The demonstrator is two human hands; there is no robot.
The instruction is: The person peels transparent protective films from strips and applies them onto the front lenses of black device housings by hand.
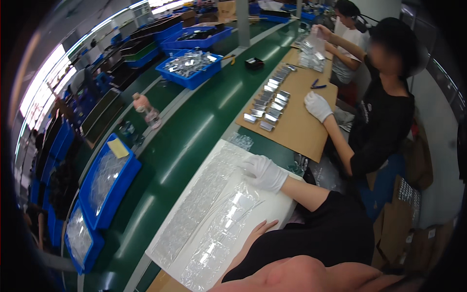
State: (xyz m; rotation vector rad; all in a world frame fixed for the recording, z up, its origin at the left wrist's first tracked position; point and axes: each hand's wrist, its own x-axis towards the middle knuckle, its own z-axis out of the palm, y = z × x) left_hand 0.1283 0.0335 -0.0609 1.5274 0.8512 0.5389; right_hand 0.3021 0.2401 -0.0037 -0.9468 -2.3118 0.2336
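We look over a long green desk (pixel 209 121), with a cardboard sheet (pixel 301 129) on its far right bearing small silvery pieces (pixel 279 105) in rows. Nearest us is a broad white slab (pixel 279 207), lying flat and askew at the near edge of the desk, just short of the cardboard. Its long axis runs from lower left to upper right, one short end toward us and the other toward the cardboard. Which end counts as its front, we cannot tell.

Along it lie two strips of clear plastic: a bubbly one (pixel 197 204) on the left and a shinier, creased one (pixel 224 226) on the right, both lengthwise like the slab.

We judge the slab light for its size and fairly soft, best taken by two opposite edges with flat palms. The plastic looks thin, limp and slippery, easily creased or torn; we would pinch it at a corner.

Our right grip (pixel 266 173), in a white glove, rests on the slab's upper right with fingers bent; whether they pinch any plastic, we cannot tell. Our left grip (pixel 258 232), bare and partly hidden by black cloth, lies at the near right side, its fingers outstretched, clasping nothing we can see.
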